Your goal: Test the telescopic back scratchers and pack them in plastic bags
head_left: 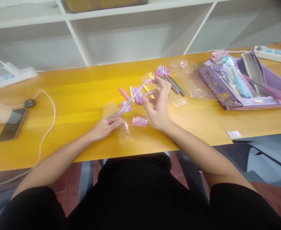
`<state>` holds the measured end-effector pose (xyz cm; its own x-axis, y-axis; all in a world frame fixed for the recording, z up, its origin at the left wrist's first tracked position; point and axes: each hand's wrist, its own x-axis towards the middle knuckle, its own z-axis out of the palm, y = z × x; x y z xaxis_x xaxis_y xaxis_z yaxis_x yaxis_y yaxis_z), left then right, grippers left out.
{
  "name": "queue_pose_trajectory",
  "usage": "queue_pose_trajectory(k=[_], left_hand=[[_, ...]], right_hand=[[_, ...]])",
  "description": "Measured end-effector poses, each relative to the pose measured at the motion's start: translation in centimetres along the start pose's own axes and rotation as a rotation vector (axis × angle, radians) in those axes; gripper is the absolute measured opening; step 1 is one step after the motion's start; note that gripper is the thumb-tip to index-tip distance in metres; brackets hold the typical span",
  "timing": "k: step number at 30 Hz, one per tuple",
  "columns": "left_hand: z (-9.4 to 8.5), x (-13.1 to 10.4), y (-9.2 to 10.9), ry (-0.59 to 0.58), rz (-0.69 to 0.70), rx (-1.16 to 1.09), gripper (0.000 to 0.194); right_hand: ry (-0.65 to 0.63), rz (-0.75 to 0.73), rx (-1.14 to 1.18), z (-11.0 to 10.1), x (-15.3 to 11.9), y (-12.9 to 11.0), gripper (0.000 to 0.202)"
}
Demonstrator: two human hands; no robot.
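Observation:
My left hand (106, 126) is closed around the purple handle of a back scratcher (132, 98) with a thin metal rod. The stick slants up to the right, and its purple far end meets the curled fingers of my right hand (160, 103). A clear plastic wrapper (125, 131) lies beside my left hand. Under and behind the stick are several short coloured handles (124, 94) in pink, yellow and purple. Several metal rods with hand-shaped heads (175, 83) lie beyond my right hand. A small pink printed card (140, 121) rests between my wrists.
At the right stands a purple printed box (229, 103) holding packaged items, with clear wrappers (193, 80) beside it. Power strips (14, 75) (276, 55) lie at both ends. On the left are a phone (12, 124), a white cable (55, 111) and another person's blurred arm. White shelving backs the table.

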<state>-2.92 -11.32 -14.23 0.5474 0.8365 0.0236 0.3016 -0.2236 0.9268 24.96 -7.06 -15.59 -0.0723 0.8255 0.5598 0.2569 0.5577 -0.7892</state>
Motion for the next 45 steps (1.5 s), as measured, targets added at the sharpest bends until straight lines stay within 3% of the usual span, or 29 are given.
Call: queue_pose_trajectory(k=[5,10,14,16,19,22,25,27,32,36,38,45], left_hand=[[0.0,0.1,0.0,-0.046,0.01,0.044,0.068],[0.3,-0.1,0.5,-0.096,0.016,0.12,0.053],[0.7,-0.1,0.4,-0.101,0.022,0.122,0.043],[0.7,0.1,0.2,-0.07,0.028,0.102,0.041],[0.2,0.4,-0.1,0.078,0.047,0.053,0.045],[-0.7,0.6,-0.4,0.332,0.069,-0.007,0.053],[-1.1,0.7,-0.9,0.545,0.086,-0.06,0.058],[-1.0,0.8,-1.2,0.631,0.091,-0.1,0.06],[-0.5,0.9,-1.8,0.705,0.092,-0.221,0.061],[-0.5,0.9,-1.9,0.764,0.099,-0.296,0.058],[-0.6,0.9,-1.7,0.802,0.109,-0.337,0.058],[-0.6,1.3,0.3,0.879,0.129,-0.522,0.065]], right_hand=[[-0.115,0.28,0.373,1.9,-0.3,0.8,0.082],[-0.137,0.392,0.639,1.1,0.4,0.6,0.063],[-0.378,0.498,0.774,1.2,0.1,-0.3,0.061],[-0.401,0.501,0.764,1.6,-0.2,-0.4,0.059],[-0.206,0.427,0.693,1.1,0.2,0.1,0.057],[0.005,0.306,0.564,-0.5,1.5,0.9,0.056],[0.035,0.216,0.552,-2.0,2.3,0.5,0.05],[-0.096,0.232,0.63,-2.1,2.0,-0.7,0.045],[-0.658,0.341,0.779,-0.8,-0.6,-4.0,0.042],[-0.963,0.31,0.718,-0.1,-1.7,-4.4,0.049],[-0.996,0.298,0.655,0.0,-1.8,-4.1,0.053],[-0.937,0.319,0.568,-0.3,-1.4,-3.0,0.053]])
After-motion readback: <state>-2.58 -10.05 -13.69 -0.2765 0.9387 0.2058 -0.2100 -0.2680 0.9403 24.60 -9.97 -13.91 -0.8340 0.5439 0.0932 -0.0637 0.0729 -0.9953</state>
